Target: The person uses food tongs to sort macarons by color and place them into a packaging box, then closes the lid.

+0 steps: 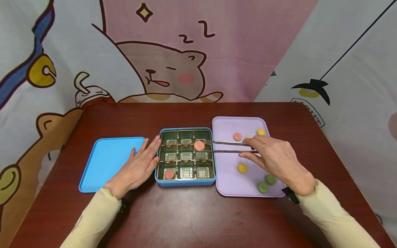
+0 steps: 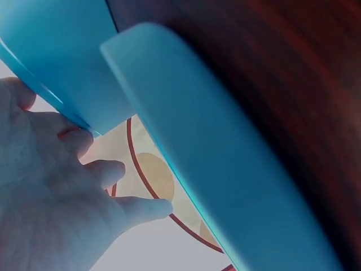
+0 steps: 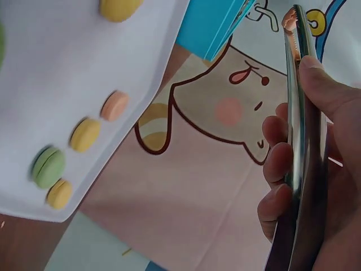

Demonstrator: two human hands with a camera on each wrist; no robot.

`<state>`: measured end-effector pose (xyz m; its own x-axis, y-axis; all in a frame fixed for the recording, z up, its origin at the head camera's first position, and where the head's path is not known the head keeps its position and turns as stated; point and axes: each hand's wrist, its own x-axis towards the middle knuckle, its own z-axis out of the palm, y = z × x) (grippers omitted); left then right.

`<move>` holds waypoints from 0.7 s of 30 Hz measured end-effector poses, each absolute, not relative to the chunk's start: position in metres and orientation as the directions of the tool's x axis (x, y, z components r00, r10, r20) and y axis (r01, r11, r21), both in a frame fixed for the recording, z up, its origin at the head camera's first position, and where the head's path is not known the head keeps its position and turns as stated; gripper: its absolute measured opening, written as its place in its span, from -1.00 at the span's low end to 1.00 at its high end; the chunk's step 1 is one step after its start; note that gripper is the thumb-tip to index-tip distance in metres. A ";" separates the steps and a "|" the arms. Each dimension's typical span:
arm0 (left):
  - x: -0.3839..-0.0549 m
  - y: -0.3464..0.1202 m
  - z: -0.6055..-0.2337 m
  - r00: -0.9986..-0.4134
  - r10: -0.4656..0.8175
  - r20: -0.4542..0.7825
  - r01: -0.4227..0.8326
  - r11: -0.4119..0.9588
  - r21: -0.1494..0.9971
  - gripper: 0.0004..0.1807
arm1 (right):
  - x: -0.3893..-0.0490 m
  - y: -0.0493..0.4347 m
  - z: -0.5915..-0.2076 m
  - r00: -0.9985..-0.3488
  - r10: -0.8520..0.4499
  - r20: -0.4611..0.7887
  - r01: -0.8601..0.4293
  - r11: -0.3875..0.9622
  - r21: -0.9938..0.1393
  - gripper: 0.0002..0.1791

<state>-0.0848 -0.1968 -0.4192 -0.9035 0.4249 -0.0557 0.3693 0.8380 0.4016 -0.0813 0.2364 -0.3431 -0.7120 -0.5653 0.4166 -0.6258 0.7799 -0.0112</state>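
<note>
Hands (image 1: 138, 168) apart, blue box (image 1: 186, 184) between

Shiny metal tongs (image 3: 310, 158), smooth plastic-looking tray (image 1: 226, 172), glossy wood-grained table (image 1: 186, 213), matt cloth backdrop (image 1: 248, 51)

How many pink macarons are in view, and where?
3 pink macarons: one in the tongs, one in the near-left compartment of the blue box, one on the purple tray. The right hand hides part of the tray in the head view; the right wrist view reveals no more.

Head looks down; right wrist, closer, shares tray (image 1: 227, 179).
</note>
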 end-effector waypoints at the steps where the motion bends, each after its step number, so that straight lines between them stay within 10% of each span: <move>1: -0.085 -0.197 -0.419 -0.904 0.424 -0.056 0.369 0.838 0.402 -0.31 | -0.082 0.234 -0.343 -0.709 -0.570 0.415 -0.630 0.776 -0.011 -0.31; 21: -0.084 -0.196 -0.419 -0.904 0.425 -0.039 0.377 0.838 0.395 -0.32 | -0.097 0.191 -0.346 -0.670 -0.638 0.379 -0.699 0.715 -0.032 -0.57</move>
